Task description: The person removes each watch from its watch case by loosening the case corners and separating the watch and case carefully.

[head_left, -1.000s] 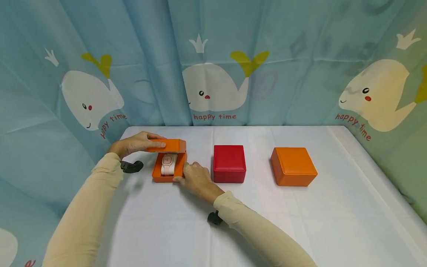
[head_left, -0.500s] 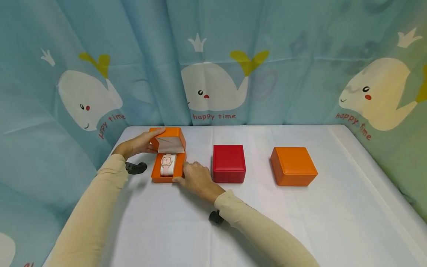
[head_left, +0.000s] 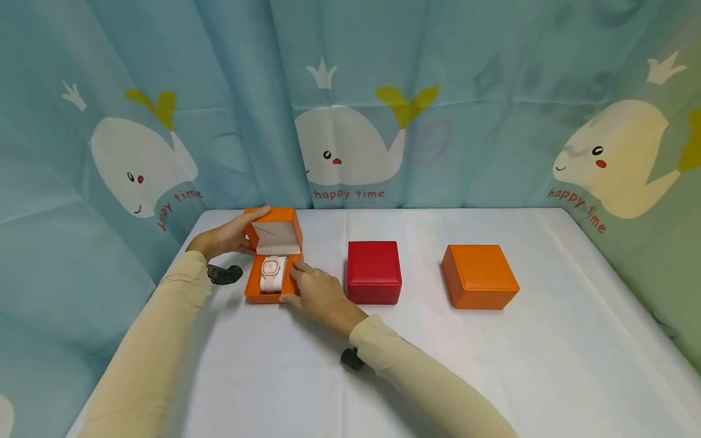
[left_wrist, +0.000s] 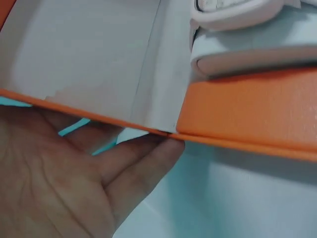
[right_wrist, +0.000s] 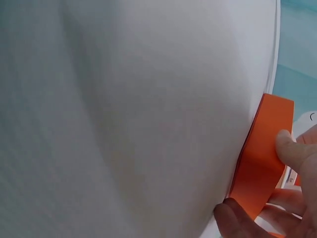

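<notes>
An orange watch box point(head_left: 254, 295) stands at the far left of the table with its lid point(head_left: 279, 214) tilted up. Inside is a wristwatch point(head_left: 271, 267) with a pale pink strap, wrapped round a white cushion. My left hand point(head_left: 227, 236) holds the lid at its left side, thumb over the top edge. In the left wrist view, the fingers point(left_wrist: 148, 173) lie along the outside near the hinge. At the box's front right corner, my right hand point(head_left: 322, 297) grips the base, thumb at the front and a finger over the right rim.
A closed red box point(head_left: 375, 264) stands to the right of the open one, near my right hand. Farther right is another closed orange box point(head_left: 482, 269). A whale-print curtain point(head_left: 350, 146) hangs behind the white-covered table point(head_left: 416, 359).
My left hand has raised the lid up and back, so its pale lining and the whole watch face now show. My right hand's finger has come over the box's right rim.
</notes>
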Motion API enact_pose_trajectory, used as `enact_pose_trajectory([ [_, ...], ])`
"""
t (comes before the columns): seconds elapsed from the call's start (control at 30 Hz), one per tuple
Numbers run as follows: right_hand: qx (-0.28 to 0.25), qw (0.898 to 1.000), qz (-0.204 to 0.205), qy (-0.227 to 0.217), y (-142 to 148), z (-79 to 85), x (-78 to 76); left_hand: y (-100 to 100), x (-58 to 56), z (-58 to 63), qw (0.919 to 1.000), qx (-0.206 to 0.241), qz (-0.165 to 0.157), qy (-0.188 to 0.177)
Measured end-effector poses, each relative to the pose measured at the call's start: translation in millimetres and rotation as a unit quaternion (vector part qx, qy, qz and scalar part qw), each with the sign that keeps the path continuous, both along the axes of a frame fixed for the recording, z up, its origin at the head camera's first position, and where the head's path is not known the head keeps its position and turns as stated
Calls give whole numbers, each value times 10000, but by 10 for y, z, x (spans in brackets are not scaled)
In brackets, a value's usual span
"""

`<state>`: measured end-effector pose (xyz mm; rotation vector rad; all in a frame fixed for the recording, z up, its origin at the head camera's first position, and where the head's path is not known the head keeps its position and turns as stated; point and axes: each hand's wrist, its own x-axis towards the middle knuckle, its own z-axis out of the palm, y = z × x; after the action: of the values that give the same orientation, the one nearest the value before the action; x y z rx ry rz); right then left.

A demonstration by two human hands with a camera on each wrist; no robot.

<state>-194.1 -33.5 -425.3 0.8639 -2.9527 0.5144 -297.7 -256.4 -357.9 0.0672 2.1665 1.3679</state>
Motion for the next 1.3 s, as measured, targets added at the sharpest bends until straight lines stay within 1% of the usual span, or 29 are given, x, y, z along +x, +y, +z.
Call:
enact_pose_trajectory([
  [0.1, 114, 9999, -30, 8, -8, 14, -11, 11, -17, 3, 9999, -37, 39, 143],
  [0.27, 215, 9998, 12, -45, -9, 33, -23, 39, -13, -11, 9990, -106, 245, 355],
  [0.33, 230, 9997, 7, -25, -6, 39, -27, 58, 12, -22, 9977, -116, 406, 524],
  [0.37, 247, 9997, 6, -14, -7, 43, -29, 73, 35, -27, 9961, -110, 535, 699],
  [0.4, 267, 9996, 13, 9, -9, 43, -32, 88, 61, -33, 9928, -141, 724, 947],
  [0.43, 288, 9996, 31, 49, -13, 40, -34, 108, 89, -41, 9875, -185, 918, 1266],
  [0.5, 308, 9994, 71, 120, -25, 37, -35, 144, 146, -52, 9729, -290, 1250, 1923],
  [0.57, 337, 9992, 104, 198, -36, 33, -30, 168, 196, -53, 9588, -329, 1444, 2426],
  [0.6, 331, 9991, 122, 237, -40, 29, -27, 174, 215, -52, 9542, -357, 1495, 2565],
  [0.63, 333, 9990, 135, 268, -41, 28, -22, 174, 226, -53, 9527, -343, 1486, 2628],
  [0.7, 320, 9989, 150, 308, -37, 28, -15, 168, 247, -48, 9545, -273, 1439, 2598],
  [0.77, 307, 9988, 174, 337, -33, 29, -14, 160, 253, -56, 9525, -294, 1467, 2651],
  [0.93, 430, 9986, 139, 281, -24, 53, -24, 187, 254, -66, 9385, -635, 1572, 3007],
  [1.0, 492, 9985, 118, 229, -19, 64, -28, 221, 277, -52, 9303, -908, 1626, 3161],
  [1.03, 520, 9984, 104, 203, -16, 67, -30, 244, 296, -42, 9228, -1041, 1665, 3315],
  [1.07, 524, 9983, 108, 212, -14, 66, -32, 273, 322, -25, 9129, -1166, 1676, 3535],
  [1.1, 524, 9983, 117, 225, -13, 62, -35, 306, 354, -2, 9003, -1251, 1646, 3830],
  [1.13, 521, 9982, 137, 251, -9, 59, -34, 348, 395, 25, 8834, -1323, 1575, 4212],
  [1.17, 501, 9982, 155, 289, -6, 53, -32, 393, 440, 57, 8615, -1393, 1436, 4667],
  [1.2, 481, 9982, 168, 317, -2, 45, -31, 440, 486, 92, 8357, -1409, 1232, 5162],
  [1.27, 448, 9980, 186, 393, 4, 31, -25, 532, 583, 165, 7760, -1401, 664, 6113],
  [1.3, 442, 9980, 188, 409, 6, 26, -20, 572, 630, 199, 7465, -1371, 376, 6500],
])
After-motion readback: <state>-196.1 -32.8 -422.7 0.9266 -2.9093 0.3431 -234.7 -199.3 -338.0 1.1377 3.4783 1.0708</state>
